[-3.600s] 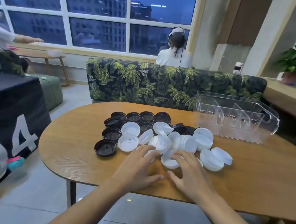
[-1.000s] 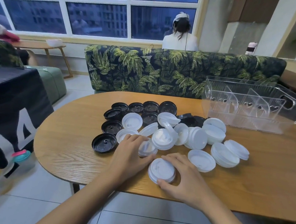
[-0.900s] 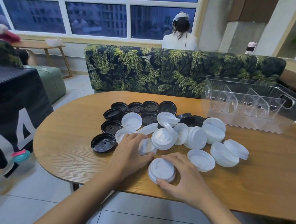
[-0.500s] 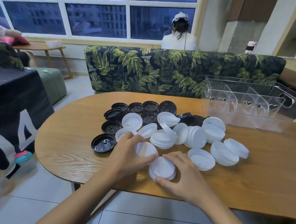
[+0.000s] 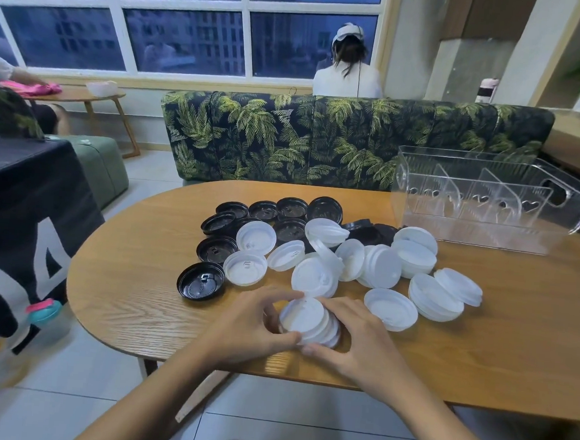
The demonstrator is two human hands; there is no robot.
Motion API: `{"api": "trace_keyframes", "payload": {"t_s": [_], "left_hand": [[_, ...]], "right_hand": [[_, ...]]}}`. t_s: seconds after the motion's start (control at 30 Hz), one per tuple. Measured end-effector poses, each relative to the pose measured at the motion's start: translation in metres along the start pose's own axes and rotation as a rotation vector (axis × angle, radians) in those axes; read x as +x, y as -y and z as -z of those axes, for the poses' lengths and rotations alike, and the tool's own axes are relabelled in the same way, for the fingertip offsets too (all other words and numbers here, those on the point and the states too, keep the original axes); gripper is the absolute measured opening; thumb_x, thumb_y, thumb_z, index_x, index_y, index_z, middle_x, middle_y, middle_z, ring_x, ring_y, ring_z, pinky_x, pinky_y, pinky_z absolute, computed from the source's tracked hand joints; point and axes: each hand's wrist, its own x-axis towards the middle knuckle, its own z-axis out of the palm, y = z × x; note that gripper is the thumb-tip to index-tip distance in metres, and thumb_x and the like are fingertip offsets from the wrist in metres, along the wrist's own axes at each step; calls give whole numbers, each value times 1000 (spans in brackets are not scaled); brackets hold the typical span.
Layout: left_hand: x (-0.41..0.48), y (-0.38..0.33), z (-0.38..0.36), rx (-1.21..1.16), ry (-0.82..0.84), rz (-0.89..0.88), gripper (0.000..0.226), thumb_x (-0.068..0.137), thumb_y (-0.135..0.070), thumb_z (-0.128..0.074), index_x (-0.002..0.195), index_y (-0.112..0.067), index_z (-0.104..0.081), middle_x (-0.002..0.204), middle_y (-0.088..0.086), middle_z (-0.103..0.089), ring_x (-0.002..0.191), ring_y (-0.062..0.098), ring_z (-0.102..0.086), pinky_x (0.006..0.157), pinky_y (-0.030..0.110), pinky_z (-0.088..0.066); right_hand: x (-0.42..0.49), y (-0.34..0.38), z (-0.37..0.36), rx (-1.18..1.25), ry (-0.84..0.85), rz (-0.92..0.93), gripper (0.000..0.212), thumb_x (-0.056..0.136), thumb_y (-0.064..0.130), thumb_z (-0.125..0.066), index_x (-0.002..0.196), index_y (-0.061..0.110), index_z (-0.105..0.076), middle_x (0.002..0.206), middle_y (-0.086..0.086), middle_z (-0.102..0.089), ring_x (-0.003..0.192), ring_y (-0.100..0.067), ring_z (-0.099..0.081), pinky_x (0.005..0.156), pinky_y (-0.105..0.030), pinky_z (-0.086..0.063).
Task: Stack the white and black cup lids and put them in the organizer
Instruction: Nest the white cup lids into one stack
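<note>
- White lids are the story right now: a short stack of white lids [image 5: 310, 322] sits tilted on the wooden table [image 5: 122, 287] near its front edge, cupped from both sides.
- Left hand [image 5: 250, 323] has its fingers curled round the stack's left rim, grasping it; right hand [image 5: 359, 341] wraps the right rim, thumb under the near edge, grasping the same stack.
- What has just changed: half a second ago the left hand held one white lid just left of the stack; now that lid is on top, and the stack looks a layer taller. Judged from this, one more lid is seated and the hands are squaring the pile.
- Just beyond the stack lie the loose white lids [image 5: 381, 271], many overlapping, some propped on edge, so plenty of stacking looks left.
- Further back and to the stack's left sit the black lids [image 5: 202, 280], mostly upside down, none stacked as far as can be seen.
- Far right of the stack, at the table's back edge, stands the clear organizer [image 5: 481, 212], its divided compartments empty, with heart-shaped cutouts in the dividers. Nothing is filed yet.
- Writing: no brand readable on any lid. Left of the table, a black cloth [image 5: 25, 208] shows a large white "4" and part of another figure.
</note>
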Motion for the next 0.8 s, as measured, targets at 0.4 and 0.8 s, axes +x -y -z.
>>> {"api": "trace_keyframes", "payload": {"t_s": [0.4,0.8], "left_hand": [[5,-13,-25,61,-231,-8,52,60,-58,-96,95,-31,-69,88,-12,-58,79,-3,-53,65,12,-38],[0,-5,-27,6,-168,3,47,66,-58,-93,89,-29,-64,83,-8,-63,68,3,-53,61,17,-38]], "right_hand": [[-1,-2,0,-8,4,-40,95,66,77,-79,148,38,-50,136,25,-54,123,5,-46,101,-17,-40],[-2,2,0,14,5,-15,86,72,68,-76,147,34,-53,136,28,-54,129,6,-41,106,-20,-41]]}}
